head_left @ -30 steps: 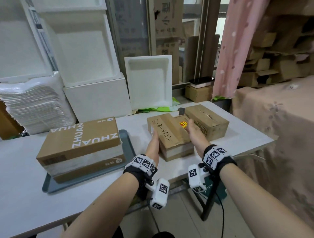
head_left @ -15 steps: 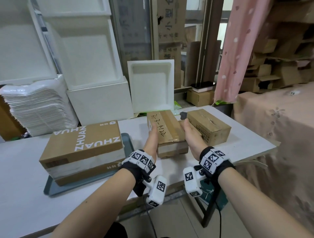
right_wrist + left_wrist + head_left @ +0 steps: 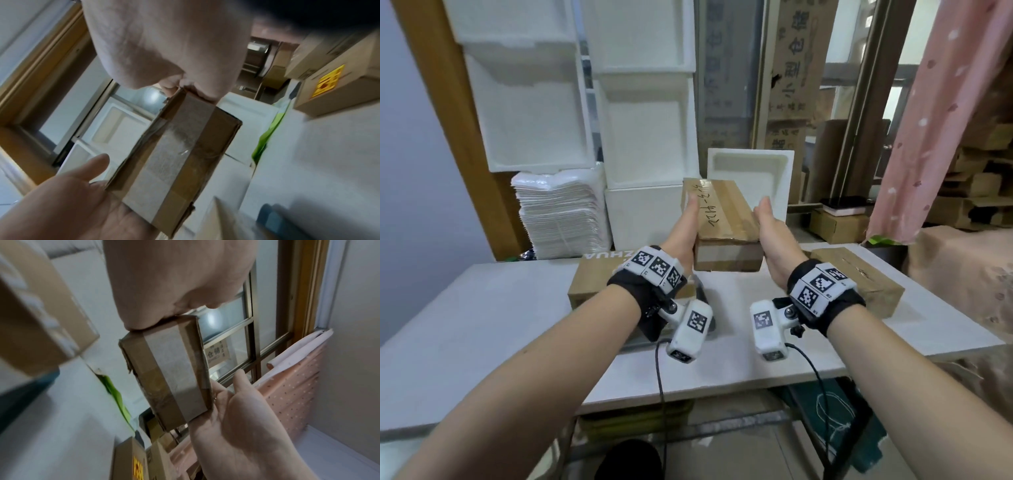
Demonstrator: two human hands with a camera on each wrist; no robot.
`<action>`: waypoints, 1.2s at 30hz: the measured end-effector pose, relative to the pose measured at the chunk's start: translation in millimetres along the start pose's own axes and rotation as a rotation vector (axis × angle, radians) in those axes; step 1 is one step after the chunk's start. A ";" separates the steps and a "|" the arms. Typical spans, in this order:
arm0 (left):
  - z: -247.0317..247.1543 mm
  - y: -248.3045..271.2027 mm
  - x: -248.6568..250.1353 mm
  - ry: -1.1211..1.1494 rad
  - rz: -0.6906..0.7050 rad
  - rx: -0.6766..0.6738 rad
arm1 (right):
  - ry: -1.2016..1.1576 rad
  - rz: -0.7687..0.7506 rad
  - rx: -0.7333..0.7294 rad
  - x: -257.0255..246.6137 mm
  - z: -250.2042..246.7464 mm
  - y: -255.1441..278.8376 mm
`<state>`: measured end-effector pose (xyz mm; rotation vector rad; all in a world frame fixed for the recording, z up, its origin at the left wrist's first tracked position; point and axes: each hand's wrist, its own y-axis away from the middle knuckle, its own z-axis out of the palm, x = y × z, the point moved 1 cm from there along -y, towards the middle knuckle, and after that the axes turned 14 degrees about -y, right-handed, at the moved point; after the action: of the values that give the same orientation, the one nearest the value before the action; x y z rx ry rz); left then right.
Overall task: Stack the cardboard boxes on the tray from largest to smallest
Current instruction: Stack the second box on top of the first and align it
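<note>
White foam crates (image 3: 640, 137) line the wall; above the bench (image 3: 482, 325) the taped box (image 3: 722, 219) is clamped between left hand (image 3: 685, 233) and right hand (image 3: 774, 236), fingers seemingly flat, kept level for the large box (image 3: 599, 277) on the tray, mostly hidden.

I hold both arms out in front of me. My left hand (image 3: 683, 228) and my right hand (image 3: 774, 233) sit in the middle of the frame, palms facing each other, fingers straight, pressing a box (image 3: 722, 219) between them.
</note>
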<state>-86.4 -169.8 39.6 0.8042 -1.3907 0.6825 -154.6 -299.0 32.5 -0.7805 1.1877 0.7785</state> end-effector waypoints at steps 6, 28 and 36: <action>-66.4 34.8 16.5 -0.040 0.069 0.110 | 0.011 -0.010 -0.149 -4.5 71.7 11.1; -154.7 63.8 -31.7 -0.144 -0.034 0.184 | 0.244 0.020 -0.174 52.5 134.1 33.8; -183.6 28.2 -14.8 -0.130 -0.049 0.221 | 0.263 -0.132 -0.202 61.3 138.9 19.1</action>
<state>-5.3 -2.6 26.2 1.0706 -1.4227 0.7656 -90.9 -164.3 -2.6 -1.1444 1.2881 0.7083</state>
